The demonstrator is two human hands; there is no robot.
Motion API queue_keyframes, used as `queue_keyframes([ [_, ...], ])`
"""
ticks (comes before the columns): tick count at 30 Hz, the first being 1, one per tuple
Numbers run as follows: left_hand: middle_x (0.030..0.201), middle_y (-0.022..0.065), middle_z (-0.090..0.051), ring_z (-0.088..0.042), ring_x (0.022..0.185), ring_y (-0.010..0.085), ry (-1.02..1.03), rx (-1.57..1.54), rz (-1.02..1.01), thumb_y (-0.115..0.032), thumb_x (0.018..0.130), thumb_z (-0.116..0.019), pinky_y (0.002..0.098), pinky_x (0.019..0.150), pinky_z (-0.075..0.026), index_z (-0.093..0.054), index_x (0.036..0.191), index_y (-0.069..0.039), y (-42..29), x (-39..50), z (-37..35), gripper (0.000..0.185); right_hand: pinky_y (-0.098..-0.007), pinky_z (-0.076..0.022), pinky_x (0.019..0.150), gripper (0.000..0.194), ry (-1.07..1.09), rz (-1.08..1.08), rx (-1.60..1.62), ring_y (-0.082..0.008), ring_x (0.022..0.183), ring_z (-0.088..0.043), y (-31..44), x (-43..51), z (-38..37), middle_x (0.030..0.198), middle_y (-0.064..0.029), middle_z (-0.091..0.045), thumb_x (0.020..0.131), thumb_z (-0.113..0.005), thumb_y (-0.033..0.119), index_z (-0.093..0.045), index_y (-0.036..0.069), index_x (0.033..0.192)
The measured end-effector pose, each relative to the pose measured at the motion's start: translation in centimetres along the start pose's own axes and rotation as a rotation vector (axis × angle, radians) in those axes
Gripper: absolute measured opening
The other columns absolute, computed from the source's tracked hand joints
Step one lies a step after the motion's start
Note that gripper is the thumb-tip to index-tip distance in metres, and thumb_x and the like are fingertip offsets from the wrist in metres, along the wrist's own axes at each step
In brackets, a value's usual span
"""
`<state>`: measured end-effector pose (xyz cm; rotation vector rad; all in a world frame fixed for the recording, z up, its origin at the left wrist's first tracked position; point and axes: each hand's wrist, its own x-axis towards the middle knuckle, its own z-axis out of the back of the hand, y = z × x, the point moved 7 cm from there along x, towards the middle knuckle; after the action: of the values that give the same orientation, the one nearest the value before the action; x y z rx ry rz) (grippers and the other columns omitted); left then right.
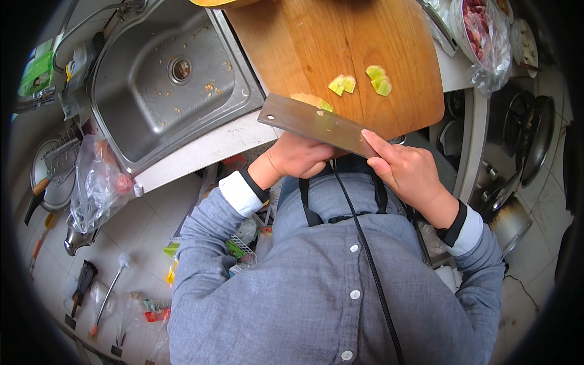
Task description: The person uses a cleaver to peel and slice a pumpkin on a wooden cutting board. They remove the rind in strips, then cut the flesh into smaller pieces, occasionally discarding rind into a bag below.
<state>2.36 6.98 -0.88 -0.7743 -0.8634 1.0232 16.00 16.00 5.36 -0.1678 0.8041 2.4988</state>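
Observation:
My right hand [406,171] grips a cleaver [315,123] at its handle end, with the index finger laid along the blade. The broad steel blade slants across the near edge of the wooden cutting board [397,36], a few small bits stuck to it. Below the blade is my left hand [303,155], its fingers curled and partly covered by the cleaver. Past the blade's far edge shows a pale piece of squash or similar vegetable [306,98] with a green part. Two small groups of green-yellow cut pieces, one nearer [342,85] and one farther right [378,80], lie on the board.
A steel sink [132,109] with scattered seeds is on the left. Part of an orange-yellow pumpkin-like thing [223,2] shows at the top. On the right stand a bowl of raw meat [474,27] under plastic and a bowl of white pieces [527,45]. A dark cable [365,246] hangs before me.

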Motion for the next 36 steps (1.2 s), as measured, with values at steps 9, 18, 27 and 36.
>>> queue_keyframes([
  [9, 0.103, 0.0021, -0.064, -0.058, 0.104, 0.026, -0.118, 0.274, -0.079, -0.017, 0.066, -0.058, 0.0444, 0.101, -0.034, -0.059, 0.077, -0.011, -0.6, -0.6, 0.4, 0.012, -0.0365, -0.0516, 0.051, 0.041, 0.04, -0.05, -0.015, -0.0249, 0.06, -0.067, -0.6, 2.9, -2.0, 0.07, -0.0093, -0.067, 0.096, -0.058, 0.041, -0.064, 0.013, 0.126],
  [18, 0.096, 0.0, -0.061, -0.057, 0.1, 0.0225, -0.015, 0.179, -0.127, -0.022, 0.067, -0.061, 0.0424, 0.097, -0.035, -0.057, 0.078, -0.014, -0.6, 0.9, 0.8, 0.013, -0.0374, -0.0557, 0.07, 0.038, -0.015, -0.29, 0.418, -0.0312, 0.088, -0.071, -3.1, 1.4, -1.1, 0.103, -0.0142, -0.072, 0.103, -0.048, 0.037, -0.066, 0.012, 0.125],
  [27, 0.108, 0.005, -0.066, -0.061, 0.104, 0.0295, 0.042, 0.092, -0.006, -0.01, 0.071, -0.064, 0.0435, 0.091, -0.047, -0.07, 0.102, -0.015, 0.1, 0.3, -0.9, 0.032, -0.039, -0.0516, 0.055, 0.043, -0.001, -0.124, 0.159, -0.0276, 0.062, -0.066, -0.7, -1.5, -0.1, 0.072, -0.0089, -0.067, 0.098, -0.054, 0.042, -0.061, 0.017, 0.133],
  [36, 0.115, 0.0099, -0.065, -0.06, 0.108, 0.0328, 0.057, 0.059, -0.03, -0.008, 0.075, -0.063, 0.0439, 0.095, -0.047, -0.07, 0.104, -0.012, 0.3, 0.3, -1.1, 0.031, -0.0354, -0.051, 0.051, 0.047, -0.032, -0.034, -0.015, -0.0226, 0.054, -0.062, 0.0, -0.8, 0.5, 0.061, -0.0054, -0.058, 0.092, -0.063, 0.041, -0.062, 0.014, 0.13],
])
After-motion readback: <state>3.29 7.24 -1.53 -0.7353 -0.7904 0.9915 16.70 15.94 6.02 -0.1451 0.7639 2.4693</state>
